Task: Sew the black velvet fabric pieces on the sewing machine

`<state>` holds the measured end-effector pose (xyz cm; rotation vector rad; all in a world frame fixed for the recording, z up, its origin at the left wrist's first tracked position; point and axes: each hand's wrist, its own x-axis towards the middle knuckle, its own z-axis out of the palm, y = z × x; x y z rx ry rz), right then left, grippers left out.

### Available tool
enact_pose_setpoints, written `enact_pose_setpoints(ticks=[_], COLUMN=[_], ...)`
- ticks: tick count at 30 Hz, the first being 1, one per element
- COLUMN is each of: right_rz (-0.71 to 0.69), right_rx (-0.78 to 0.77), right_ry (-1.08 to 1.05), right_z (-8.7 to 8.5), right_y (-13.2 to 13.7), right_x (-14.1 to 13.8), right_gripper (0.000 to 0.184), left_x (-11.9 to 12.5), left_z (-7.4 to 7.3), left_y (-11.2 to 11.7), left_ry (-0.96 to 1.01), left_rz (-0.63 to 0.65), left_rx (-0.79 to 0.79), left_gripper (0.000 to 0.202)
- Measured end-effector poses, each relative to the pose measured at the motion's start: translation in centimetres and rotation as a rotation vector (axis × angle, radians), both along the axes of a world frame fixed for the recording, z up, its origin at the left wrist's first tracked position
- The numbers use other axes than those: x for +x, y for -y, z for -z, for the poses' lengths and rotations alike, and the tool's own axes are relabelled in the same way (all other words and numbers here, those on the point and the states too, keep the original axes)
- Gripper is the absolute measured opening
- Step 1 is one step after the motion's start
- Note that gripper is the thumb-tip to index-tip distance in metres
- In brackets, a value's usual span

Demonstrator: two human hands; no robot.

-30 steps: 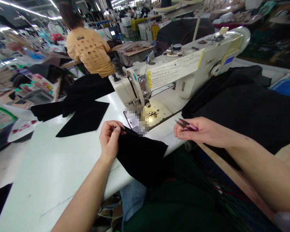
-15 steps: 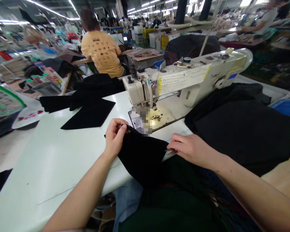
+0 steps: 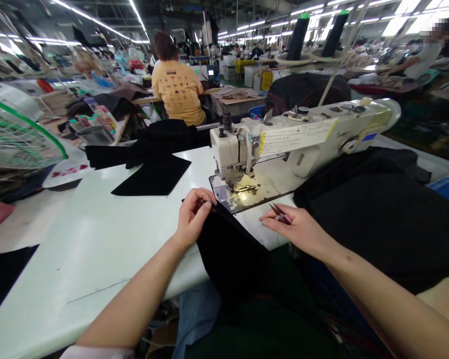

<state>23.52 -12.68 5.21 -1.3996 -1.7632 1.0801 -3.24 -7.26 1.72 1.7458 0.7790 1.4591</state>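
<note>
White worktable (image 3: 97, 239) fills my view on a busy factory floor, with the sewing machine (image 3: 295, 134) just beyond my hands and a person in a yellow shirt (image 3: 179, 92) seated well behind it; my left hand (image 3: 192, 219) pinches the top corner of the black fabric piece (image 3: 232, 254), which hangs over the table's near edge just in front of the needle plate. My right hand (image 3: 299, 229) is closed around small pink-handled snips (image 3: 279, 212), tips pointing toward the cloth; a black fabric heap (image 3: 377, 209) lies just beside it.

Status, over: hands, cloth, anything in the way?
Left hand pinches cloth edge near machine. Right hand holds snips. Cloth hangs off table. Black pile beside right hand.
</note>
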Motion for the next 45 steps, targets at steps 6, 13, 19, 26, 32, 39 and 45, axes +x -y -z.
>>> enact_pose_setpoints(ticks=[6, 13, 19, 26, 32, 39, 45], right_rz=[-0.065, 0.003, 0.177, -0.018, 0.105, 0.018, 0.051], right_rx=[-0.140, -0.220, -0.100, -0.154, -0.084, -0.123, -0.108], right_ry=[-0.183, -0.346, -0.393, -0.280, -0.401, -0.341, -0.374], right_z=[0.5, 0.9, 0.6, 0.6, 0.9, 0.4, 0.4], right_y=[-0.8, -1.2, -2.2, -1.5, -2.2, -1.7, -1.7], right_x=[-3.8, -5.0, -4.0, -6.2, -5.9, -6.7, -6.8], right_gripper=[0.030, 0.032, 0.040, 0.031, 0.037, 0.032, 0.037], left_x=[0.2, 0.2, 0.4, 0.4, 0.4, 0.4, 0.3], left_z=[0.0, 0.4, 0.3, 0.2, 0.3, 0.4, 0.2], left_y=[0.3, 0.3, 0.4, 0.6, 0.6, 0.7, 0.7], left_ry=[-0.029, -0.053, -0.051, -0.088, -0.106, -0.134, -0.148], left_rz=[0.017, 0.042, 0.070, 0.063, 0.055, 0.057, 0.036], left_rx=[0.005, 0.013, 0.001, 0.013, 0.025, 0.036, 0.035], left_gripper=[0.013, 0.014, 0.017, 0.016, 0.016, 0.016, 0.018])
